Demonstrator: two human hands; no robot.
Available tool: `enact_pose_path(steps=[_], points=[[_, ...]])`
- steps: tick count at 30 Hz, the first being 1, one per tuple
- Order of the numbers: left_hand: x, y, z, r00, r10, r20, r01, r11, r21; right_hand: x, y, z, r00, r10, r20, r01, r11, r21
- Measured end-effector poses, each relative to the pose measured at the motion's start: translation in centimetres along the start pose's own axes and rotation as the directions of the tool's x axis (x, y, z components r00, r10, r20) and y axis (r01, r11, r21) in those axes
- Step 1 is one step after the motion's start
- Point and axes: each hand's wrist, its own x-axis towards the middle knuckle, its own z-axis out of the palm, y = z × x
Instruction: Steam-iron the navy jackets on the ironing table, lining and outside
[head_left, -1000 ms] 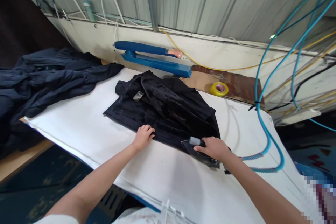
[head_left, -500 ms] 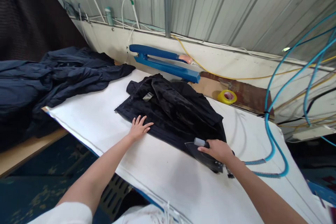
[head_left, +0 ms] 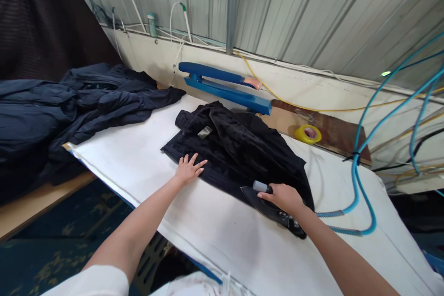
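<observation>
A black jacket (head_left: 239, 148) lies rumpled on the white padded table (head_left: 201, 222), its lining and a pale label showing. My left hand (head_left: 189, 169) rests flat on the jacket's near edge, fingers spread. Closed round the handle of a steam iron (head_left: 262, 188), my right hand (head_left: 283, 197) holds it on the near right edge of the jacket. The iron's dark pointed tip faces left, and my hand and wrist hide part of its body. Blue hoses (head_left: 364, 229) run from behind the right wrist.
Several dark navy garments (head_left: 104, 101) are heaped on the left. Along the back stand a blue sleeve board (head_left: 225, 88) and a roll of yellow tape (head_left: 308, 134) on a brown board (head_left: 340, 141). Blue hoses hang at the right, before a corrugated wall (head_left: 294, 18).
The iron in my right hand has slid left along the jacket's near edge. My left hand stays on the fabric. The whole view has shifted slightly.
</observation>
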Motion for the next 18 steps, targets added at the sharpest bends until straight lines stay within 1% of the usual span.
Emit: enact_pose_path(steps=[3,6,8,10,12,14,15,16,18], points=[[0.6,-1.6,-0.8,0.998,0.056,0.007,-0.056,0.998,0.006,0.9,-2.1,-0.6,1.000,-0.017,-0.006,0.017,1.000,0.009],[1.3,-3.7,-1.1,0.993,0.114,0.016,-0.114,0.993,-0.016,2.2,-4.6,-1.4,1.000,-0.007,-0.003,0.007,1.000,0.019],[1.7,-5.3,-1.1,0.987,0.156,-0.019,-0.157,0.986,-0.053,3.1,-6.6,-2.1,1.000,0.001,0.006,-0.001,1.000,0.025],[2.1,-7.0,-1.2,0.985,0.154,-0.081,-0.161,0.983,-0.090,3.9,-8.8,-2.9,1.000,0.011,0.021,-0.012,1.000,0.029],[2.6,-8.9,-1.5,0.986,0.087,-0.143,-0.104,0.987,-0.120,4.7,-11.0,-3.6,0.999,0.018,0.035,-0.019,0.999,0.026],[3.4,-10.8,-2.2,0.984,-0.025,-0.179,-0.004,0.987,-0.160,5.4,-13.2,-4.2,0.999,0.013,0.043,-0.014,1.000,0.015],[3.9,-11.8,-2.6,0.980,-0.087,-0.179,0.051,0.980,-0.194,5.7,-14.2,-4.5,0.999,0.008,0.047,-0.009,1.000,0.011],[4.4,-12.7,-3.1,0.977,-0.150,-0.154,0.109,0.963,-0.247,6.1,-15.3,-4.7,0.999,0.004,0.051,-0.005,1.000,0.010],[5.6,-14.4,-4.2,0.971,-0.236,-0.043,0.204,0.905,-0.372,6.8,-17.2,-5.1,0.998,0.009,0.055,-0.010,1.000,0.021]])
